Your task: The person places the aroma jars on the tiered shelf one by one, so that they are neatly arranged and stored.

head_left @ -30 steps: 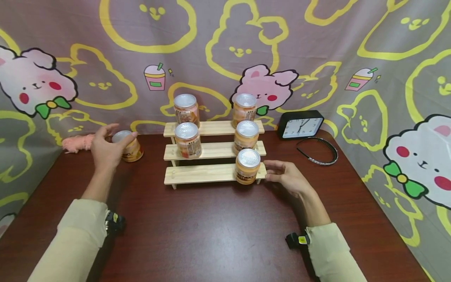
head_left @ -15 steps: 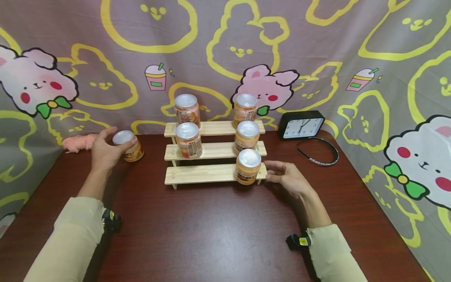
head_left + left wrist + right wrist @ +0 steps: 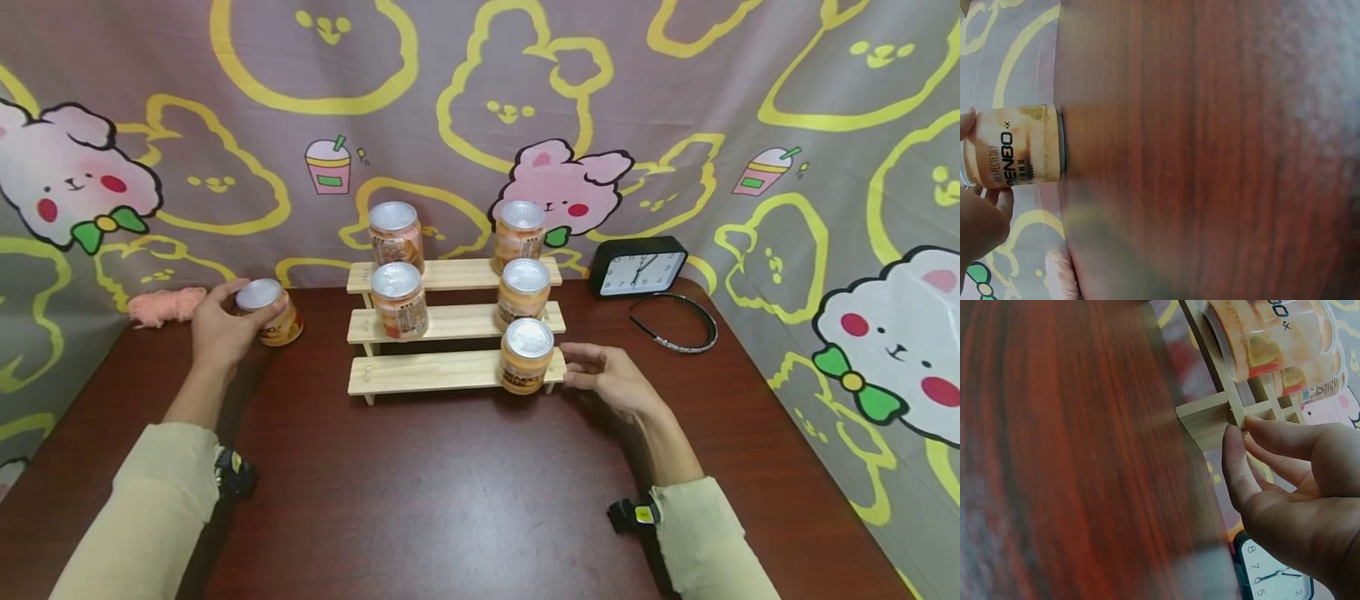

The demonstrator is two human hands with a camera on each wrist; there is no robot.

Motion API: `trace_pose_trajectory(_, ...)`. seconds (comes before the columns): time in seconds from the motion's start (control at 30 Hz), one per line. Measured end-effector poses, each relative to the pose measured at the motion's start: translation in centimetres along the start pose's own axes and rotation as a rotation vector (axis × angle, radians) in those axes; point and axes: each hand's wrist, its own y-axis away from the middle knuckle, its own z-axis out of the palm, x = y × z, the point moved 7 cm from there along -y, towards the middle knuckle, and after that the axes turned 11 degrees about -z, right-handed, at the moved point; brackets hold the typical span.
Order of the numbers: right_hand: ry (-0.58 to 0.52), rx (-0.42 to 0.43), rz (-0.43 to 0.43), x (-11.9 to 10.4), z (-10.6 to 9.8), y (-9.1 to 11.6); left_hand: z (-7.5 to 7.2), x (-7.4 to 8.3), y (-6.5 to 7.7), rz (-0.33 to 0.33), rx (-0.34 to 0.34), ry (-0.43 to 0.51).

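At the table's left, my left hand point(image 3: 223, 330) grips a silver-lidded can point(image 3: 281, 327) with an orange-yellow label. Its thumb and fingers lie on opposite sides of the can's upper part, as the left wrist view shows, while the can point(image 3: 1022, 145) stands upright on the table. With thumb and fingertips, my right hand point(image 3: 617, 382) pinches the right end of the bottom step of a three-step wooden rack point(image 3: 423, 369). Similar cans stand on the rack: two on top, two in the middle, and one can point(image 3: 525, 367) at the bottom step's right end.
A bundle of pink yarn point(image 3: 167, 307) lies left of my left hand. Behind my right hand are a black-framed clock point(image 3: 641, 267) and a headband point(image 3: 693, 343). Patterned cloth point(image 3: 450, 125) hangs along the table's back and sides.
My left thumb and fingers have come down around the can, with the thumb now lower on its side. The can, the rack and my right hand stay in place.
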Motion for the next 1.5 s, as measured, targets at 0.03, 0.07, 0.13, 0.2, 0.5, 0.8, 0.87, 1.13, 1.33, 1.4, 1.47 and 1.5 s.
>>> trace_pose_trajectory(0.03, -0.002, 0.000, 0.000, 0.0, 0.0, 0.0, 0.0, 0.0, 0.0, -0.004, 0.008, 0.001)
trace_pose_trajectory(0.07, -0.004, 0.000, -0.001, 0.1, 0.0, 0.0, -0.1, -0.1, 0.0, -0.009, 0.015, 0.000)
trace_pose_trajectory(0.13, -0.007, 0.000, -0.001, 0.1, 0.0, 0.0, -0.2, -0.2, 0.0, -0.019, 0.029, -0.004)
trace_pose_trajectory(0.2, -0.007, 0.000, -0.005, 0.1, 0.0, 0.0, -0.3, -0.3, -0.1, -0.033, 0.037, -0.008)
trace_pose_trajectory(0.5, -0.005, 0.009, 0.001, 0.1, 0.0, -0.2, -0.8, -0.7, -0.1, -0.079, 0.028, 0.020)
trace_pose_trajectory(0.8, 0.006, 0.004, -0.006, -0.2, -0.1, -0.1, -1.4, 0.6, 0.8, -0.025, 0.034, 0.032)
trace_pose_trajectory(0.87, 0.008, 0.005, -0.002, -0.1, -0.1, -0.1, -1.4, 0.8, 0.9, -0.021, 0.030, 0.022)
trace_pose_trajectory(1.13, 0.010, -0.005, 0.008, 0.0, 0.0, 0.0, -1.7, 1.4, 1.5, -0.005, 0.022, -0.032)
trace_pose_trajectory(1.33, 0.016, 0.005, 0.015, -0.1, -0.1, 0.0, -1.9, 1.9, 1.9, 0.010, -0.002, -0.071)
trace_pose_trajectory(1.4, 0.017, 0.004, 0.013, -0.1, -0.1, 0.0, -2.0, 2.1, 2.0, 0.022, -0.008, -0.072)
trace_pose_trajectory(1.47, 0.017, 0.004, 0.010, 0.0, -0.1, 0.0, -2.0, 2.2, 2.2, 0.037, -0.018, -0.076)
trace_pose_trajectory(1.5, 0.017, 0.004, 0.010, 0.0, 0.0, 0.0, -2.0, 2.3, 2.2, 0.045, -0.024, -0.080)
